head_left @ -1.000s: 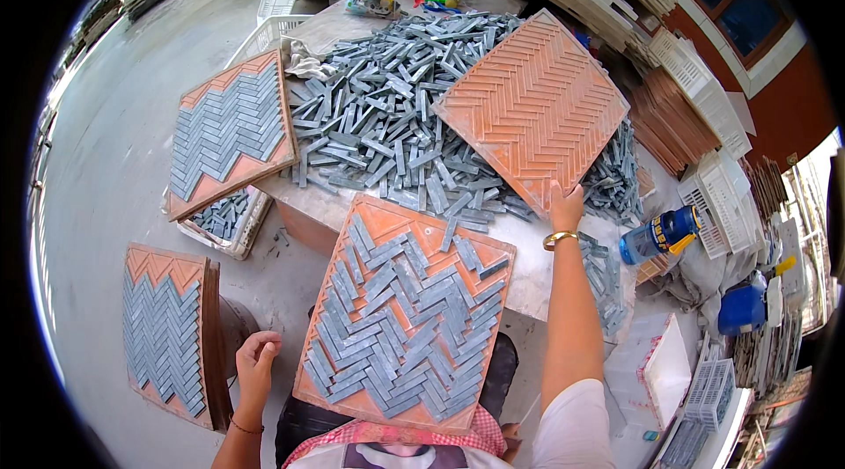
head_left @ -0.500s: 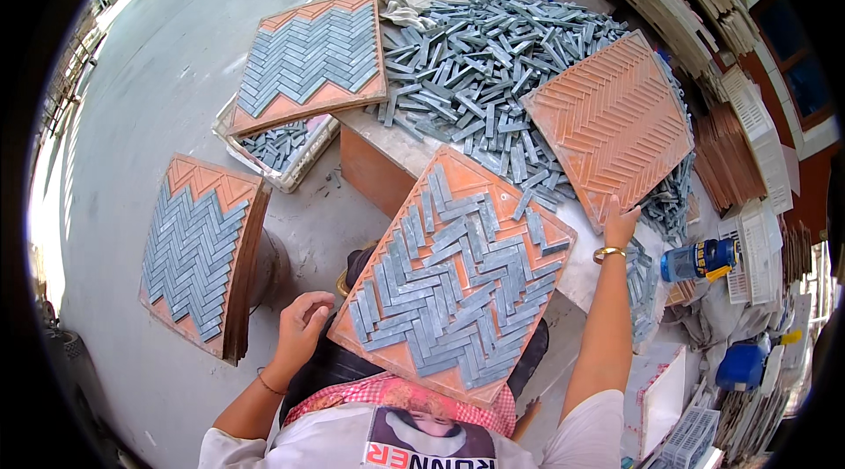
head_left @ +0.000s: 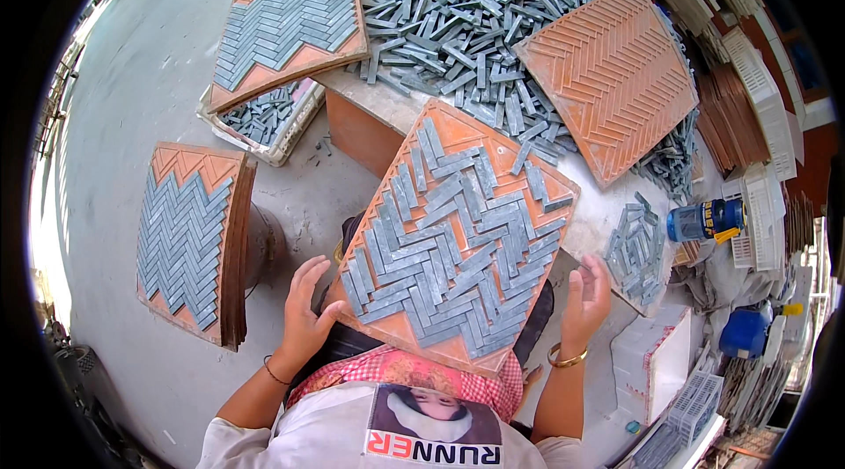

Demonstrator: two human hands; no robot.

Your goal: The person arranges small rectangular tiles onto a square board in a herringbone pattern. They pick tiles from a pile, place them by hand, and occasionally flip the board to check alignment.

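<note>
Across my lap lies an orange herringbone mould board (head_left: 463, 124), tilted, with grey strip tiles (head_left: 431, 268) over most of it. Several of these tiles sit askew, and orange gaps show between them. My left hand (head_left: 308, 315) is beside the board's lower left edge, fingers spread and thumb close to the rim; whether it touches, I cannot tell. Off the board's right side, my right hand (head_left: 584, 306) is raised with fingers apart and nothing in it. A second orange mould board (head_left: 609, 82), its grooves without tiles, rests on the tile pile (head_left: 480, 29).
At left stands a stack of boards (head_left: 180, 245) topped with tiles. Another tiled board (head_left: 290, 25) lies at the table's far left, above a white crate (head_left: 295, 130) of tiles. Right of me are a small tile heap (head_left: 635, 245), a blue bottle (head_left: 704, 221) and a white box (head_left: 651, 359).
My right hand has left the groove-only board's near corner and come back toward my lap. My left hand has opened its fingers near the lap board. The view has shifted slightly.
</note>
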